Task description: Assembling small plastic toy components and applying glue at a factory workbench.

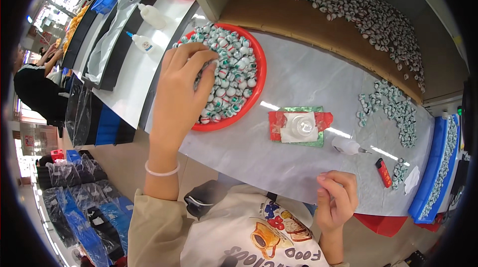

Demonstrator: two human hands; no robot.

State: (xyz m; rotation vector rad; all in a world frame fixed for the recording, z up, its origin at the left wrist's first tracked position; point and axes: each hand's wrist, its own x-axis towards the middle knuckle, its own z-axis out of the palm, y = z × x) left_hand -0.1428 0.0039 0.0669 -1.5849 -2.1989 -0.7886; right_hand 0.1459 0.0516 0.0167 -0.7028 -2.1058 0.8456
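Observation:
My left hand (186,75) reaches over a round red tray (262,70) heaped with small rounded white pieces (231,82) marked in green and red. Its thumb and fingers are bent together at the pile, and whatever is between the tips is hidden. Close to the table's front edge, my right hand (337,198) is raised with fingers curled toward the thumb; anything pinched there is too small to make out. Between the hands lies a green and red pad (276,126) bearing a white sheet and a small clear round dish (303,125). A needle-tipped white bottle (345,145) rests beside it.
On the right are a red lighter (383,173), loose green-and-white pieces (393,110) and a blue bin (432,167). A large box (294,15) of similar pieces stands behind. Two white bottles (142,43) lie at the left; a person in black (37,90) sits farther off.

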